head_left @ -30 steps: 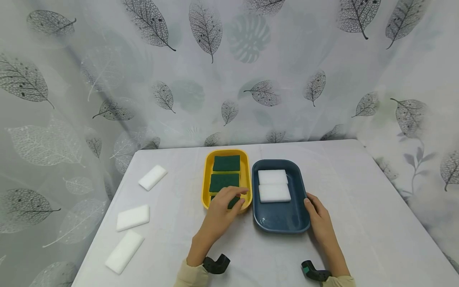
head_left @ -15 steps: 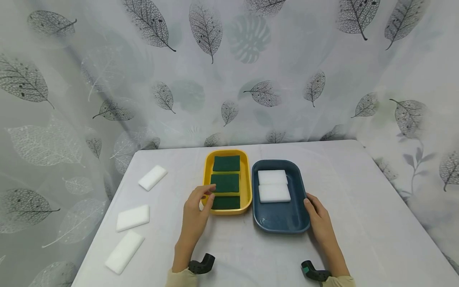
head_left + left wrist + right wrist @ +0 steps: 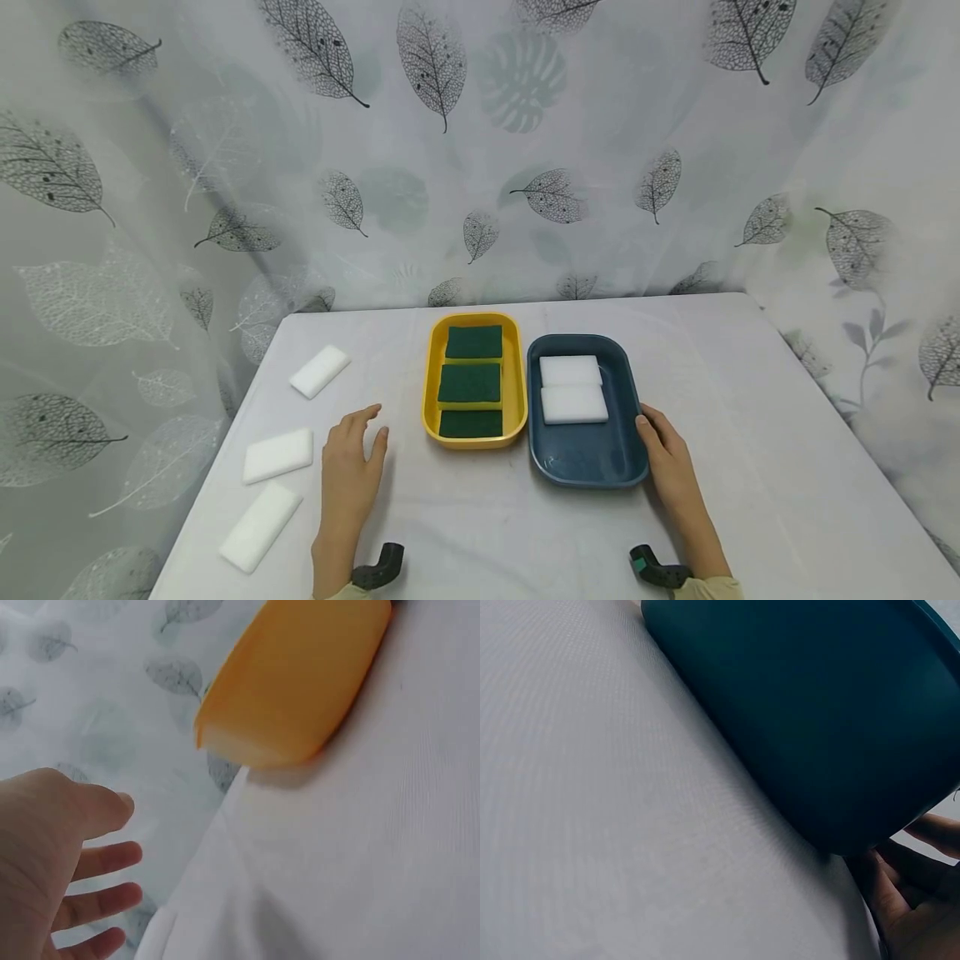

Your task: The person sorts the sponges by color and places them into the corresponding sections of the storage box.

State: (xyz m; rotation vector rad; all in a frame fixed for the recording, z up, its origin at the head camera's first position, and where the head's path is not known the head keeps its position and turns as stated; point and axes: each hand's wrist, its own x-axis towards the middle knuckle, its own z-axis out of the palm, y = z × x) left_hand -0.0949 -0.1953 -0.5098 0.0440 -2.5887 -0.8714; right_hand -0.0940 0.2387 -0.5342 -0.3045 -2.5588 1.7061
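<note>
My left hand [image 3: 351, 467] is raised over the white cloth, between the yellow tray and the white sponges. Its fingers are spread and hold nothing; the left wrist view shows the thumb and several fingers [image 3: 111, 900] apart from the tray. The yellow tray [image 3: 512, 367] has three dark green scouring pads [image 3: 471, 383] in a column. Beside it, the blue tray [image 3: 585, 462] bears two white sponges [image 3: 574, 404] toward its far end. My right hand [image 3: 671, 462] rests against the blue tray's right side, fingertips at its outer wall [image 3: 802, 727].
Three more white sponges lie on the left of the table: one far back [image 3: 319, 372], one in the middle [image 3: 278, 456] and one nearest [image 3: 260, 527]. White cloth [image 3: 750, 417] covers the table. A leaf-patterned curtain [image 3: 480, 150] hangs behind it and along the sides.
My left hand has moved away from over the yellow tray, leftward toward the loose sponges, uncovering the nearest green pad. My right hand and both trays have stayed in place.
</note>
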